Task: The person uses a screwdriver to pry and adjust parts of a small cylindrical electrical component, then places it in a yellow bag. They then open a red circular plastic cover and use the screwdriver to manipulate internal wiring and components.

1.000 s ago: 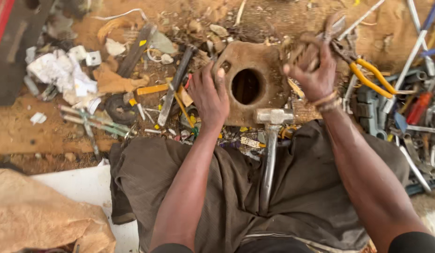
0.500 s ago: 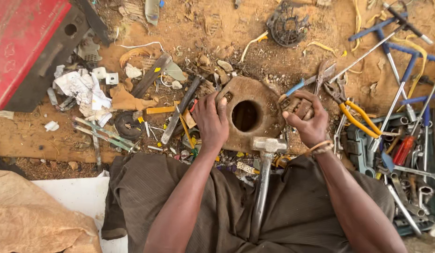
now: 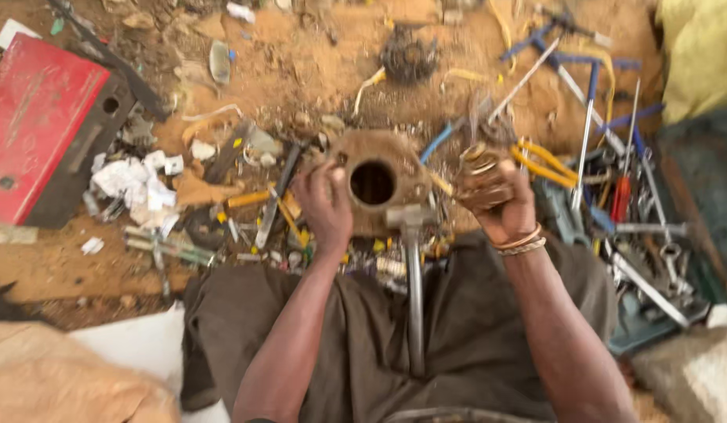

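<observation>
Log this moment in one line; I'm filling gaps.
left hand: on rusty flange | right hand: fist around small part | hammer: on lap

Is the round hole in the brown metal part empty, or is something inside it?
Empty: the hole in the metal part shows only darkness.

Your left hand [image 3: 326, 205] grips the left edge of a rusty metal block [image 3: 379, 188] with a round hole through it, lying on the sandy ground. Your right hand [image 3: 497, 200] is closed around a small round metal part [image 3: 479, 160], blurred, just right of the block. A hammer [image 3: 410, 258] rests on your lap, its head touching the block. Pliers [image 3: 545, 160] and wrenches [image 3: 653, 251] lie to the right, a red box [image 3: 42, 117] far left.
</observation>
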Demonstrator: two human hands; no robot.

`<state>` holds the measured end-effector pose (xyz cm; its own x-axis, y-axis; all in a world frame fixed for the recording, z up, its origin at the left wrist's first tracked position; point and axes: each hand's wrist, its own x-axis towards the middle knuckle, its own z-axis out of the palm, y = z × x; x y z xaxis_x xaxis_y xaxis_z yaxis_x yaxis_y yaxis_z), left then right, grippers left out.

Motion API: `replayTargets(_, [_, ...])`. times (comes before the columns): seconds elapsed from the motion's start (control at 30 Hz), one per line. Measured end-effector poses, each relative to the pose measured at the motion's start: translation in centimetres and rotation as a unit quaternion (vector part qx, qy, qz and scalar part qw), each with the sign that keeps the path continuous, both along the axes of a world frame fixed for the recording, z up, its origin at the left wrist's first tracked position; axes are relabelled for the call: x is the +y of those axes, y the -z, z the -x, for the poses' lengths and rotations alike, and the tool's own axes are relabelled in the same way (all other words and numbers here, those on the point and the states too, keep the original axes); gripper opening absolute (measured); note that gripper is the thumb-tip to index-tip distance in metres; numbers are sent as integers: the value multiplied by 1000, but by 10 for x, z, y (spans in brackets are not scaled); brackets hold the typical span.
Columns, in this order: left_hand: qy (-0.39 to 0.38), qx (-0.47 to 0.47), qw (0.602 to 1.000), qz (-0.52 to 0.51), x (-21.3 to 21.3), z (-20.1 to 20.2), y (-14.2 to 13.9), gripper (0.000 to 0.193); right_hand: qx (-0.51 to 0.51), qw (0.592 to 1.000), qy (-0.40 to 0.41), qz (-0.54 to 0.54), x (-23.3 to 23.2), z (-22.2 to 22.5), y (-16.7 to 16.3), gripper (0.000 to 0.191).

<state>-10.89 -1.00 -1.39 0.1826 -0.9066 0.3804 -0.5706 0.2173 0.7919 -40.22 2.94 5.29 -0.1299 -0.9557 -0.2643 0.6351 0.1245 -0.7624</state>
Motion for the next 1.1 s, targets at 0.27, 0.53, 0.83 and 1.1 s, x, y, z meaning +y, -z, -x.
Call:
replayTargets(0.27, [233,169,958,-9,123,42,-144,29,-224,973,-44,19,95,-69,-56,63])
replayTargets(0.53, [212,197,957,-19,174,19,-186,28,-277,959,-52,3,135,-116,-84,57])
replayTargets(0.83, [197,202,958,-46,191,-7,-163,27,-217,973,-32,-76,146,-143,-83,55])
replayTargets(1.1, [-178,-72,981,-33,292,-257,-153,36,-94,986,-30,-138,184,-161,-56,32])
